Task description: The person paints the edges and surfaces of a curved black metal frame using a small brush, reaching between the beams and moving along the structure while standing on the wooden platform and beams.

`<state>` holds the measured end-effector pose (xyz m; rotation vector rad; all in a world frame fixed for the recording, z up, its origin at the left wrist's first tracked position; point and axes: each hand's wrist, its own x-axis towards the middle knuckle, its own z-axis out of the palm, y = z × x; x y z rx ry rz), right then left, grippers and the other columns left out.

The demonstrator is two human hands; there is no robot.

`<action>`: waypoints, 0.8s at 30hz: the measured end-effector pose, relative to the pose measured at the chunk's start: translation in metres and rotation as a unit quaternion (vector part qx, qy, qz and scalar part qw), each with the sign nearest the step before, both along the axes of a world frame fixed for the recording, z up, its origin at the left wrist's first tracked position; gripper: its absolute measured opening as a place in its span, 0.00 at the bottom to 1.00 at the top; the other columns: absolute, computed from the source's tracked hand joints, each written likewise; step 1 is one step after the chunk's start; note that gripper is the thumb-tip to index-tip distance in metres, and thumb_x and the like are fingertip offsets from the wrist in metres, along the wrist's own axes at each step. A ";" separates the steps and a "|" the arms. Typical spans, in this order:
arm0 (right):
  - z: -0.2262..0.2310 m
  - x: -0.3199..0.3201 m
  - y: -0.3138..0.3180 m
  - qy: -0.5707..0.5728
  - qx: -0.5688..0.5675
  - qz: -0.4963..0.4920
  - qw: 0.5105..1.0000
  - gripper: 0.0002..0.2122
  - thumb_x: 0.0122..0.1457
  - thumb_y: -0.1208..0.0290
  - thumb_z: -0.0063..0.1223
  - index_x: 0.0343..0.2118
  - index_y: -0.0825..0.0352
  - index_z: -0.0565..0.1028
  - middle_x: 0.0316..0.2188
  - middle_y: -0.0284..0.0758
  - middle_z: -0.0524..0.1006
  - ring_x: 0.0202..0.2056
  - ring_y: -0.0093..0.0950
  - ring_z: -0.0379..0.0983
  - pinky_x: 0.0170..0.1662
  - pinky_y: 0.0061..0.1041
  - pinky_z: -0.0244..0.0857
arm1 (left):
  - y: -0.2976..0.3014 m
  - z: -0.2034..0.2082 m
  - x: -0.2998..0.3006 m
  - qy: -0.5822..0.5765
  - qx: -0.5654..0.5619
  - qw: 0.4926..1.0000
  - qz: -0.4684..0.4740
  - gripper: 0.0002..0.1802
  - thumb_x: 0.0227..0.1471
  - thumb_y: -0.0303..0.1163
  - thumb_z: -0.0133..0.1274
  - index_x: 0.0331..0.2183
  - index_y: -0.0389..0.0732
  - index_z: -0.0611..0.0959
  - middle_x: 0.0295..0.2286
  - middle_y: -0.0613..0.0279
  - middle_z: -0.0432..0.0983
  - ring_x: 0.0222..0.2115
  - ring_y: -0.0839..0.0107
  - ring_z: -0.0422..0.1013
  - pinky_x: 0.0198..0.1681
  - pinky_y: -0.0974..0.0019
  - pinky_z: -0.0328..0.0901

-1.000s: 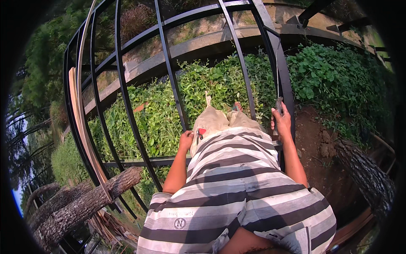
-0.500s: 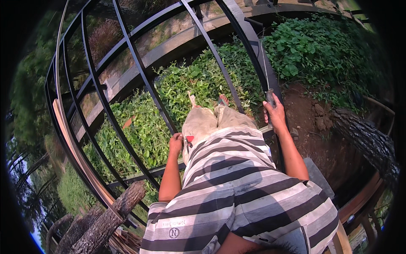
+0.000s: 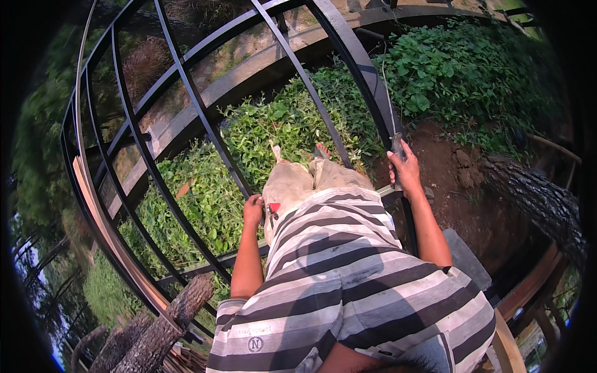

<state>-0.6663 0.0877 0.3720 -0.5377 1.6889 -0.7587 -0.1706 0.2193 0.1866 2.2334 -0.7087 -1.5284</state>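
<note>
A person in a striped shirt stands within a black metal frame, the left hand lowered beside the thigh and the right hand out to the other side. The left fingers curl at the lower part of a slim black bar; whether they close fully around it cannot be told. The right fingers are wrapped around a dark hand tool, leaving no visible slack, with the tool beside the lower end of a broad black beam. A thin pale rod runs forward from the tool along that beam; contact between the two is unclear. Good handling here would seem to call for a quiet right wrist, the rod's far end kept in sight, and the left hand braced on the bar for balance. Footing deserves equal care, since leafy plants hide the ground around the feet. Beyond them, a concrete ledge curves past the bars.
</note>
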 end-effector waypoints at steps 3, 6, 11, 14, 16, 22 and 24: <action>0.004 -0.017 0.000 0.024 -0.012 0.010 1.000 0.38 0.61 0.68 0.59 0.71 0.64 0.53 0.20 0.30 0.70 0.14 0.20 0.64 0.15 0.22 0.59 | 0.004 0.001 -0.001 -0.010 0.012 1.000 -0.007 0.16 0.62 0.33 0.54 0.47 0.35 0.83 0.36 0.58 0.83 0.33 0.70 0.77 0.41 0.65 0.72; 0.007 -0.034 -0.001 0.054 -0.020 0.004 0.998 0.38 0.60 0.68 0.60 0.71 0.65 0.53 0.20 0.30 0.70 0.14 0.20 0.65 0.15 0.22 0.59 | 0.009 0.002 -0.001 -0.017 0.017 1.000 -0.017 0.16 0.61 0.34 0.54 0.47 0.35 0.83 0.35 0.58 0.83 0.32 0.71 0.76 0.40 0.66 0.71; 0.002 -0.041 -0.001 0.058 -0.032 -0.026 0.997 0.38 0.60 0.68 0.61 0.70 0.65 0.54 0.20 0.30 0.71 0.14 0.19 0.65 0.15 0.22 0.59 | 0.010 0.001 -0.004 -0.033 0.018 0.999 -0.028 0.16 0.61 0.35 0.55 0.46 0.35 0.84 0.33 0.58 0.83 0.30 0.72 0.75 0.39 0.66 0.71; -0.001 -0.035 0.002 0.040 -0.023 -0.015 0.999 0.37 0.61 0.68 0.61 0.70 0.65 0.55 0.20 0.29 0.71 0.14 0.19 0.65 0.15 0.22 0.60 | 0.008 0.003 -0.005 -0.039 0.004 0.999 -0.034 0.16 0.61 0.35 0.55 0.46 0.35 0.84 0.33 0.59 0.83 0.30 0.71 0.76 0.39 0.65 0.71; -0.002 -0.028 0.006 0.030 -0.011 -0.001 0.999 0.36 0.61 0.68 0.60 0.70 0.64 0.56 0.20 0.29 0.71 0.14 0.19 0.65 0.16 0.22 0.60 | 0.001 0.015 -0.013 -0.041 -0.001 0.999 -0.032 0.16 0.61 0.35 0.55 0.46 0.35 0.84 0.33 0.59 0.83 0.30 0.71 0.76 0.39 0.65 0.71; -0.003 -0.002 0.016 -0.004 0.016 0.042 0.999 0.35 0.61 0.69 0.60 0.70 0.64 0.56 0.20 0.30 0.71 0.14 0.20 0.65 0.15 0.22 0.59 | 0.007 0.007 -0.013 -0.065 0.003 0.997 -0.036 0.18 0.60 0.37 0.55 0.47 0.36 0.83 0.35 0.55 0.83 0.33 0.67 0.77 0.42 0.63 0.70; -0.002 0.005 0.013 -0.004 0.018 0.062 0.998 0.37 0.61 0.69 0.60 0.70 0.65 0.55 0.20 0.30 0.71 0.14 0.20 0.65 0.15 0.22 0.59 | 0.014 0.001 -0.010 -0.076 -0.005 0.996 -0.037 0.18 0.60 0.36 0.55 0.47 0.36 0.83 0.35 0.53 0.84 0.35 0.65 0.77 0.43 0.62 0.70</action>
